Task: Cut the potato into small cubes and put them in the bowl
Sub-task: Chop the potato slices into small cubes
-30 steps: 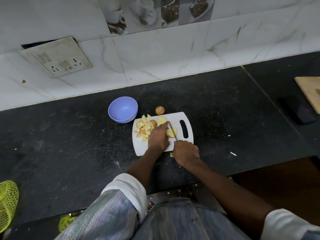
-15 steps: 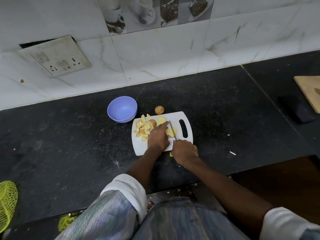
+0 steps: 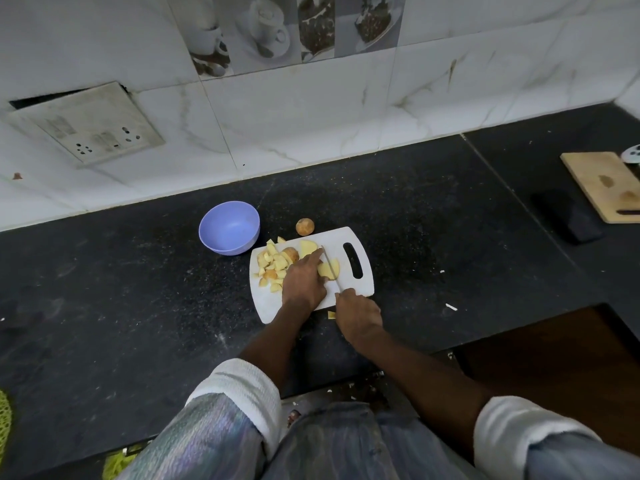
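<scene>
So in the last second basically nothing has moved except my knife [image 3: 330, 268] working a bit further through the same piece, and my head drifted slightly so the whole counter sits a touch differently in view. My right hand [image 3: 358, 315] is still wrapped around the handle, blade lying across the potato slice [image 3: 328, 270] near the middle of the white cutting board [image 3: 363, 285]. My left hand [image 3: 303, 284] is still flat-ish on top of that slice, fingers stretched forward pressing it down, not curled round anything. The pile of cut cubes [image 3: 272, 266] is where it was, on the left part of the board, with a skin-on chunk [image 3: 291, 254] and another pale slice [image 3: 307, 247] just behind my fingers. One small whole potato [image 3: 304, 226] sits off the board behind it. The purple bowl [image 3: 229, 227] just beside the board's left corner looks empty to me, so I'd say I'm mid-chop with all the transferring left to do, and one stray bit [image 3: 331, 315] fell off the front edge
</scene>
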